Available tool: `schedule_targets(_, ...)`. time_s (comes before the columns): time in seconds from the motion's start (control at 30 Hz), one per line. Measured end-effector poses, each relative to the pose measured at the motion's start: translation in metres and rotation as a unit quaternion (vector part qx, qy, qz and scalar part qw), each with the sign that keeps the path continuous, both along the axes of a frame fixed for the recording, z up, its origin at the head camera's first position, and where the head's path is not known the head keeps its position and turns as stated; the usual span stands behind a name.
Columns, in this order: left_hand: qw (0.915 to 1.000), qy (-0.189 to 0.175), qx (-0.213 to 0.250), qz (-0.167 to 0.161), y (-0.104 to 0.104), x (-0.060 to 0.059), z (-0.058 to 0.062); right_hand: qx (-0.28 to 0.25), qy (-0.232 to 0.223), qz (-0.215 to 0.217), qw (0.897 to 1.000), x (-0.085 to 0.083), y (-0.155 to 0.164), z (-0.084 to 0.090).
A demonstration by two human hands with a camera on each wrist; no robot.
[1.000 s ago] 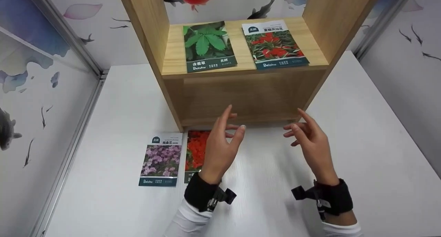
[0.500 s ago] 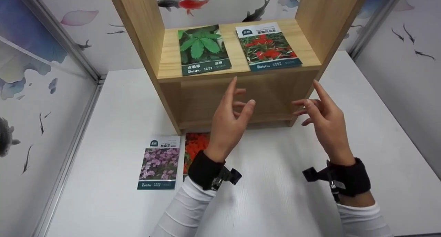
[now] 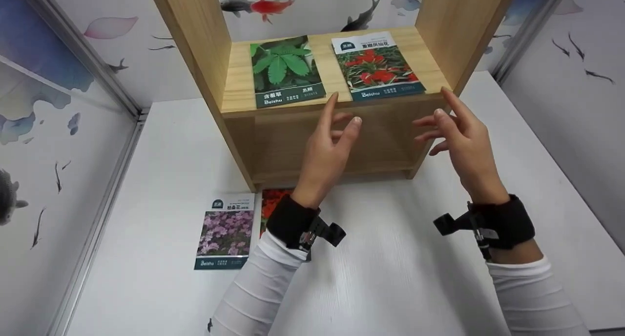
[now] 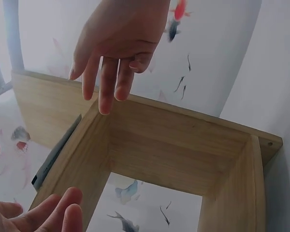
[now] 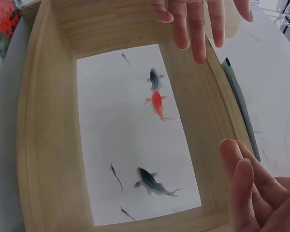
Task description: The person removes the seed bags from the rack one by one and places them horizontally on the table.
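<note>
My left hand (image 3: 328, 153) reaches up in front of the wooden shelf unit (image 3: 205, 57), its index fingertip overlapping the shelf's front edge beside a seed packet with red flowers (image 3: 381, 70). On that packet's other side is my right hand (image 3: 468, 148), fingers loosely spread, index fingertip near the right side panel. Neither hand holds anything. To the left on the same shelf lies a seed packet with a green leaf (image 3: 285, 70). In the left wrist view, the right hand (image 4: 121, 38) is above and the left hand's fingers (image 4: 63, 208) show at lower left.
On the white table (image 3: 371, 277), a purple-flower packet (image 3: 227, 233) lies left of the unit's foot. Beside it, another red-flower packet (image 3: 273, 201) is partly hidden under my left arm. Printed wall panels (image 3: 571, 131) stand at the sides and back.
Both hands have risen from in front of the lower compartment to the shelf's front edge, and the right hand has also shifted right. The packets stay where they lay.
</note>
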State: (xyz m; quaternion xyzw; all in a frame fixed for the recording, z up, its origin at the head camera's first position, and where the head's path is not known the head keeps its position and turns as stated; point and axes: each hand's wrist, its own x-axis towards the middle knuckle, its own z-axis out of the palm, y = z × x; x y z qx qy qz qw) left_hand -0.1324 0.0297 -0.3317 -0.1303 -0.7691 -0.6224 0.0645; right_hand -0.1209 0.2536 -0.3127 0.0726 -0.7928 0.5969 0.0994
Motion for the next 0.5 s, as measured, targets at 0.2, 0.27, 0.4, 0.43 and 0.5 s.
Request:
schedule_targets(0.2,0.9999,-0.004,-0.014,0.000,0.007,-0.008,0.004,-0.044,-0.029,0.021,0.998,-0.020,0.011,-0.004)
schedule_targets(0.27,0.9998,-0.012,-0.013,0.000,0.009,-0.011,0.006,-0.062,-0.039,0.030,0.997,-0.025,0.013,-0.003)
schedule_targets(0.4,0.9993,-0.036,-0.001,-0.002,0.010,-0.017,0.009,-0.106,-0.057,0.052,0.991,-0.033,0.014,0.000)
schedule_targets(0.43,0.9991,-0.042,0.001,-0.003,0.010,-0.018,0.010,-0.115,-0.061,0.058,0.990,-0.035,0.014,0.000)
schedule_targets(0.5,0.9987,-0.051,0.006,-0.007,0.009,-0.021,0.011,-0.125,-0.071,0.069,0.987,-0.038,0.015,0.002)
